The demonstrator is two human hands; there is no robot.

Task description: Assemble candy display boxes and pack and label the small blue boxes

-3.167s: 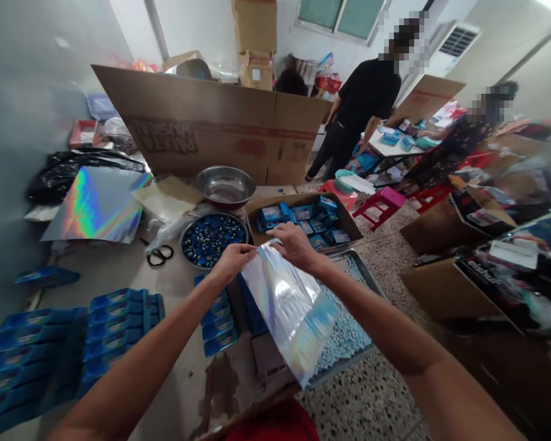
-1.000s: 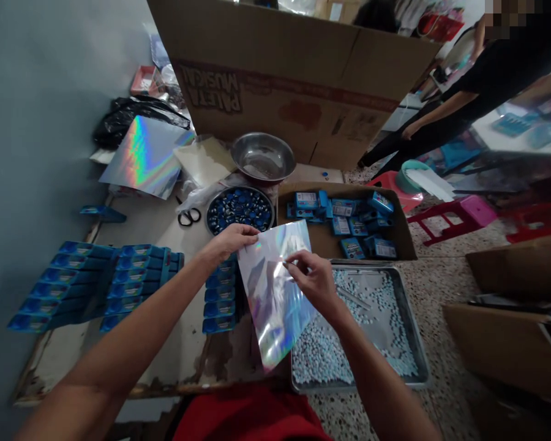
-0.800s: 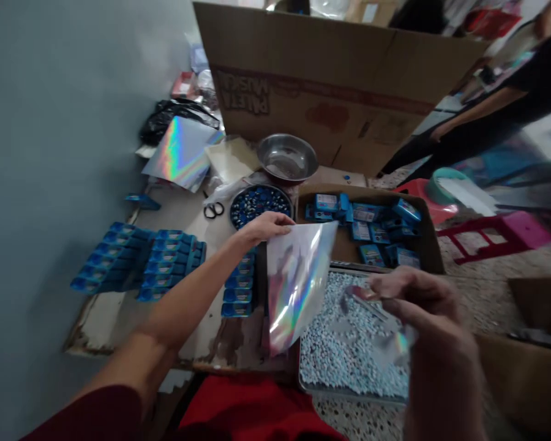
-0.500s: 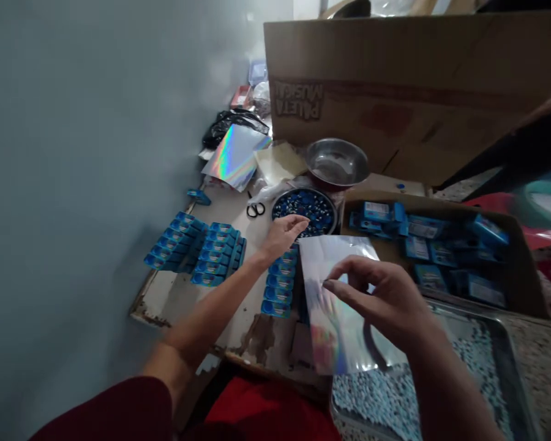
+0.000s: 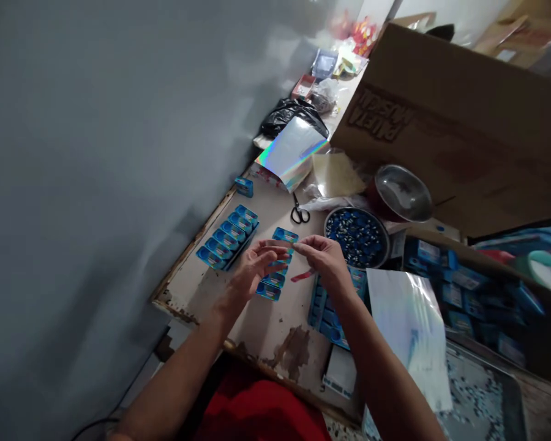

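Observation:
My right hand pinches a thin, shiny reddish strip, whose loose end hangs below the fingers. My left hand is closed in a pinch just beside it, with the fingertips of both hands nearly touching. What the left fingers hold is too small to make out. Beneath the hands stands a row of small blue boxes, partly hidden by them. Another row of blue boxes is to the left. More blue boxes lie under my right forearm. A silvery iridescent sheet lies to the right.
Black scissors lie beyond the hands. A round tray holds blue and white pieces; a metal bowl stands behind. On the right are a cardboard box of blue boxes and a metal tray. A wall borders the left.
My right hand has moved left from over the silvery sheet, and my left hand has left the round tray. They now meet above the blue boxes. The camera view has tilted.

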